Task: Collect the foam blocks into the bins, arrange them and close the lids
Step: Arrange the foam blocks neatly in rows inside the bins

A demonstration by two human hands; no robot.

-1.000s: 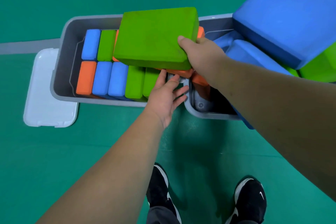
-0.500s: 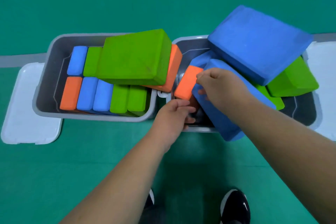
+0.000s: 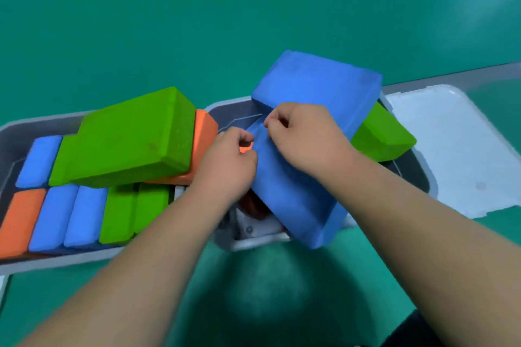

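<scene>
Head view, leaning blue block (image 3: 293, 200): lying tilted in the right bin (image 3: 259, 242), lower corner poking over the near rim.
Handling: I am judging it light, firm yet squashy, not slippery; taking it by its short ends is looking safest.
Right hand (image 3: 307, 141): my fingers are curling over its upper end, gripping it.
Left hand (image 3: 228, 169): fingers are curling beside a small orange block (image 3: 245, 148); holding it or not, I cannot tell.
Big blue block (image 3: 318, 84): resting across the bin behind.
</scene>
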